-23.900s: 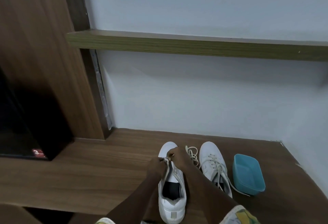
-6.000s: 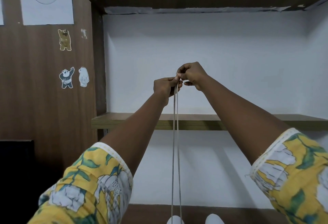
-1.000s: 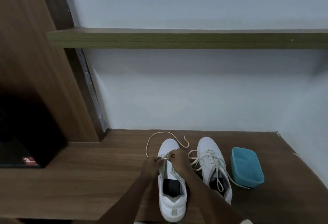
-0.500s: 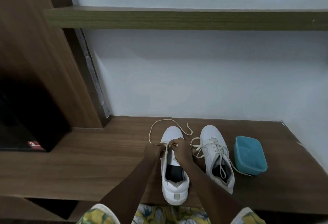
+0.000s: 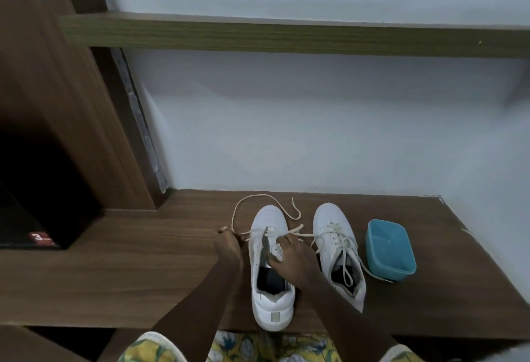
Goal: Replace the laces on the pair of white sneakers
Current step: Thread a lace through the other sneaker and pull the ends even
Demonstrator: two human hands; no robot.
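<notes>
Early lacing: on the counter, the left grip pinches the lace beside the unlaced white sneaker, while the right grip clasps its eyelet flap. Next, thread the second eyelets.

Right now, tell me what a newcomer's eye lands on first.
Two white sneakers stand side by side on the wooden ledge: the left sneaker barely laced, the right sneaker laced up. The left hand pinches the lace while the right hand grips the left sneaker's upper. A teal tub sits right of the pair.
</notes>
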